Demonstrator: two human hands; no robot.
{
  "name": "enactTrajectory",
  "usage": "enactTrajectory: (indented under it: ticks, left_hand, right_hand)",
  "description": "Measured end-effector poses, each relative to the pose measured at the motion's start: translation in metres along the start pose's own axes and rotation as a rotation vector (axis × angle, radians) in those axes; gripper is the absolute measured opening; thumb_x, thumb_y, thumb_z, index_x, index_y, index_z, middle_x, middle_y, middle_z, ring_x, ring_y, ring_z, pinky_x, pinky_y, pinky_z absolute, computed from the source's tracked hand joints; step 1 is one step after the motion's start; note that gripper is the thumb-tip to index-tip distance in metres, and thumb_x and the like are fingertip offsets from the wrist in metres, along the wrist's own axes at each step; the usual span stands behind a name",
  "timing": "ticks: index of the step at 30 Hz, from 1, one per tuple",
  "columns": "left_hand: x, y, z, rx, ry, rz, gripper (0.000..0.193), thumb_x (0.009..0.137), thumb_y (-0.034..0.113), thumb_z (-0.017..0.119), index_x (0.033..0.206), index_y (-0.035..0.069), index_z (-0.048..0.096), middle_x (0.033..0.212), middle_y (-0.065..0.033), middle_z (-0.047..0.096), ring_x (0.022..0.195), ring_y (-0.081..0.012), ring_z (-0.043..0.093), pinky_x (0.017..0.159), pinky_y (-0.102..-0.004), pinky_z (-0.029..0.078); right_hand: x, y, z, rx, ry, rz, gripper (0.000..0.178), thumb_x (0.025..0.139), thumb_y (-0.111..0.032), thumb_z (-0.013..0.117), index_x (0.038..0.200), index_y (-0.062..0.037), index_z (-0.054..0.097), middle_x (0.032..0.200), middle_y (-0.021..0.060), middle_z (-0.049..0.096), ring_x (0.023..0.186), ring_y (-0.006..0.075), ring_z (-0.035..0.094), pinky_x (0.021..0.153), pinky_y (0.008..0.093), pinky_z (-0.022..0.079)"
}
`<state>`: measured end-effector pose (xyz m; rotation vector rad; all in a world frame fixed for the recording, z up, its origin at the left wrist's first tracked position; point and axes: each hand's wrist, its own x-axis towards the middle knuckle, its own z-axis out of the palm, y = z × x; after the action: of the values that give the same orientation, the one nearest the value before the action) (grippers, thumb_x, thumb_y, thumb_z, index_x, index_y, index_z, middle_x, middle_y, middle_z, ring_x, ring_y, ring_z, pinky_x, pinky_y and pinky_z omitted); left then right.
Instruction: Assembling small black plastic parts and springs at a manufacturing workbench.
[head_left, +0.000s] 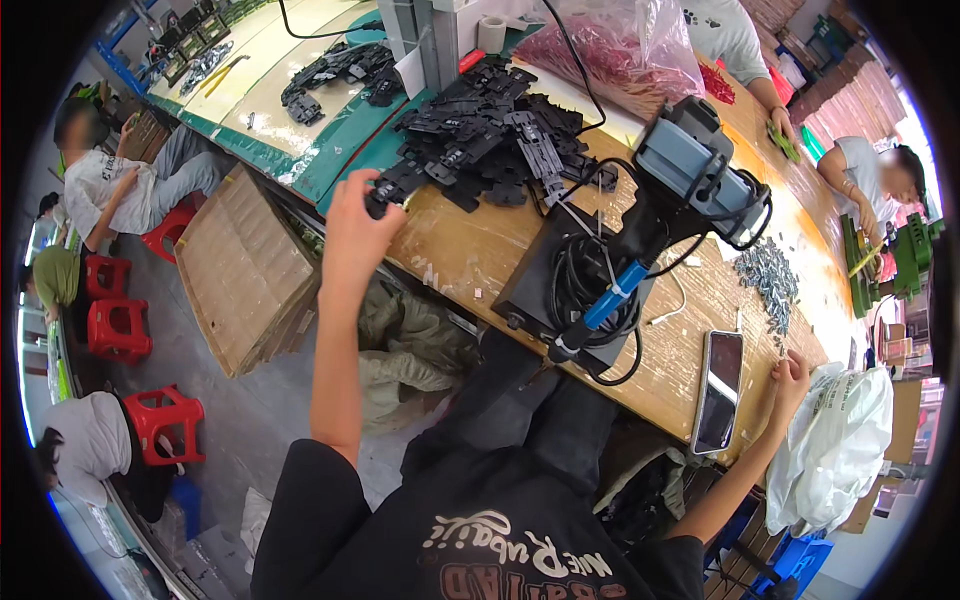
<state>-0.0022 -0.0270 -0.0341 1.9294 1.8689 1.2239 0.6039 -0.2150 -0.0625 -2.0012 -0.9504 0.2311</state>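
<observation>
My left hand (352, 228) pinches a black part (388, 192) at the pile's (490, 130) near edge, right hand (790, 378) well apart, loosely closed just below the screws (768, 275).

A phone (720, 390) lies screen-up on the wooden workbench (480, 255) at four o'clock, below a scatter of metal screws (770, 280) at three o'clock. A clear bag of red parts (620, 50) sits at one o'clock, a white plastic bag (835, 440) hangs at four. Red stools (120, 325) line the floor at nine o'clock, beside flattened cardboard (245, 270).
</observation>
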Motion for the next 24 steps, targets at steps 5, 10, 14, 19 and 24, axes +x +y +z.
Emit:
enactTrajectory:
  ticks: [5, 10, 14, 19, 24]
  left_hand:
    - [-0.012, -0.021, -0.023, -0.288, 0.066, -0.193, 0.034, 0.068, 0.006, 0.06, 0.1, 0.0, 0.051, 0.09, -0.0093, 0.056, 0.072, -0.0157, 0.056, 0.067, -0.0268, 0.044]
    - [-0.045, -0.015, -0.027, -0.899, 0.212, -0.382, 0.039, 0.073, -0.004, 0.06, 0.109, -0.004, 0.044, 0.098, -0.0099, 0.052, 0.079, -0.0177, 0.058, 0.073, -0.0264, 0.047]
    - [-0.076, -0.002, -0.028, -1.005, 0.278, -0.347, 0.04, 0.074, -0.004, 0.058, 0.111, -0.004, 0.043, 0.103, -0.0109, 0.05, 0.082, -0.0183, 0.057, 0.073, -0.0289, 0.048]
    - [-0.117, 0.059, -0.043, -1.101, 0.115, -0.309, 0.047, 0.073, -0.007, 0.056, 0.116, -0.003, 0.039, 0.106, -0.0118, 0.047, 0.09, -0.0189, 0.053, 0.073, -0.0318, 0.048]
    - [-0.152, 0.098, -0.036, -1.272, -0.282, -0.329, 0.057, 0.067, -0.005, 0.061, 0.119, -0.002, 0.037, 0.106, -0.011, 0.048, 0.092, -0.0186, 0.052, 0.069, -0.0312, 0.048]
  right_hand:
    - [-0.031, -0.016, -0.001, 0.315, 0.107, -0.009, 0.021, 0.082, -0.005, 0.054, 0.1, 0.0045, 0.056, 0.086, 0.0071, 0.057, 0.072, 0.0118, 0.053, 0.065, 0.0226, 0.047]
    - [-0.069, -0.056, -0.002, 0.424, 0.201, -0.012, 0.021, 0.082, -0.005, 0.055, 0.099, 0.0063, 0.055, 0.089, 0.0078, 0.056, 0.077, 0.0118, 0.053, 0.07, 0.0233, 0.046]
    - [-0.103, -0.074, -0.003, 0.579, 0.227, -0.059, 0.022, 0.083, -0.005, 0.053, 0.102, 0.0058, 0.053, 0.092, 0.0087, 0.054, 0.08, 0.013, 0.052, 0.075, 0.0253, 0.045]
    - [-0.168, -0.138, 0.027, 0.691, 0.174, -0.091, 0.013, 0.079, 0.002, 0.051, 0.092, 0.0031, 0.053, 0.083, 0.0104, 0.052, 0.068, 0.0153, 0.05, 0.063, 0.0256, 0.044]
    - [-0.216, -0.171, 0.067, 1.023, -0.245, -0.24, 0.014, 0.072, 0.001, 0.057, 0.084, -0.0012, 0.05, 0.075, 0.0124, 0.052, 0.067, 0.0202, 0.052, 0.059, 0.03, 0.047]
